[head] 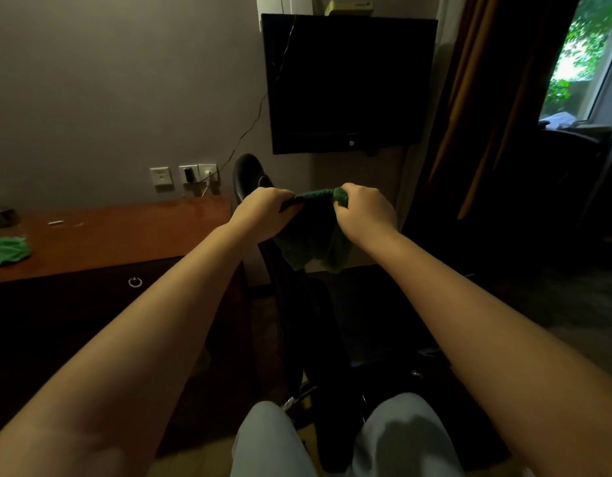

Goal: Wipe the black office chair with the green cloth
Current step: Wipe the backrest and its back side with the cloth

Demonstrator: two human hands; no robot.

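1. A person looks down past their own bare forearms at a black office chair (299,315). It stands right in front of their knees, just beside a wooden desk (125,232) on the left. The room is dim, so the chair's outline is hard to trace.
2. The step in hand appears to be readying the green cloth (314,239) — spreading or folding it — before it meets the chair.
3. To do this well, it would help to fold the cloth into a flat pad with a clean face outward. The wiping could then start at the chair's top edge and go downward in overlapping strokes. The chair probably swivels or rolls, so one hand may need to steady it.
4. The left hand (263,211) is closed, its fingers curled tightly round the cloth's upper left corner.
5. The right hand (364,211) is closed in the same way, gripping the upper right corner.
6. The cloth's top edge is drawn taut between the two fists, and the rest hangs loosely below, in front of the chair. Whether it touches the chair cannot be told.
7. Elsewhere, a second green cloth (5,251) lies crumpled at the desk's far left. A dark television (349,84) hangs on the wall above — switched off, it seems.
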